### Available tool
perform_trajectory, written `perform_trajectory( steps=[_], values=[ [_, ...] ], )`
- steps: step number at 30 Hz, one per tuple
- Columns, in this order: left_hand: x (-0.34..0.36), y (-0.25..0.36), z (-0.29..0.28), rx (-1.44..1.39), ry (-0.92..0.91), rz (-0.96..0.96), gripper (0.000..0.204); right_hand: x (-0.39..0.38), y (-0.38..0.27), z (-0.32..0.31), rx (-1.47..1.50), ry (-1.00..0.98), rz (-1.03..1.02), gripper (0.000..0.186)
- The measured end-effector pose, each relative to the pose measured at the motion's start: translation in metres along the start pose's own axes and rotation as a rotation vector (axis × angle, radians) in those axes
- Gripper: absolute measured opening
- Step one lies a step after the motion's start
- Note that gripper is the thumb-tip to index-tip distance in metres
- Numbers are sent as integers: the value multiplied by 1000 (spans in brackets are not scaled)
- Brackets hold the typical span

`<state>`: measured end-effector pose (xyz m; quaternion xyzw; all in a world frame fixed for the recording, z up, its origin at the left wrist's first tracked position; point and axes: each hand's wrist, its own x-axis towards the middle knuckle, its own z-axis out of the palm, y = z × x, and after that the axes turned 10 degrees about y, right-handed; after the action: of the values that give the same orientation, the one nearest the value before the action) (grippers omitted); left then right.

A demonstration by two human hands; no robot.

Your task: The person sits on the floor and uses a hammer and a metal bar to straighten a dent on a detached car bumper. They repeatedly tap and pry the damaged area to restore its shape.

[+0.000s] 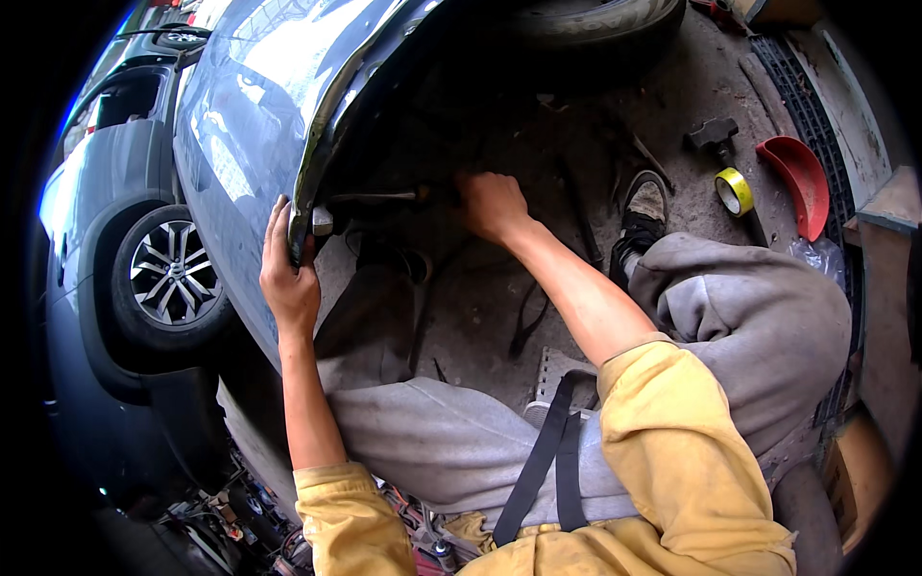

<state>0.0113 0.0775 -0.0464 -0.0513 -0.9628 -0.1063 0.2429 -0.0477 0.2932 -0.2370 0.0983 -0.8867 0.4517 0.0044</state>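
Observation:
My left hand (292,278) grips the edge of a grey-blue car fender (235,144), fingers flat on the outer panel and thumb at the inner side. In my closed right hand (492,204) is the dark handle of what looks like a hammer (376,196). Its thin shaft points left toward the fender's lip, and a shiny metal head shows just beside my left fingers. Deep shadow inside the wheel arch hides part of the handle.
A tyre (595,29) lies at the far side. On the right are a dark-headed mallet (713,134), a yellow tape roll (734,192) and a red curved piece (799,182). Another dark car (115,288) stands to the left. My bent legs (749,317) frame the dusty floor.

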Motion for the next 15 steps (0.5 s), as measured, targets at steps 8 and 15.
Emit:
perform_trajectory(
  steps=[8,15],
  values=[
    [-2,2,3,21,3,-9,49,3,3,-5,32,-55,-24,25],
    [-2,5,3,3,-5,-21,48,10,8,3,79,-111,-12,31]
  ],
)
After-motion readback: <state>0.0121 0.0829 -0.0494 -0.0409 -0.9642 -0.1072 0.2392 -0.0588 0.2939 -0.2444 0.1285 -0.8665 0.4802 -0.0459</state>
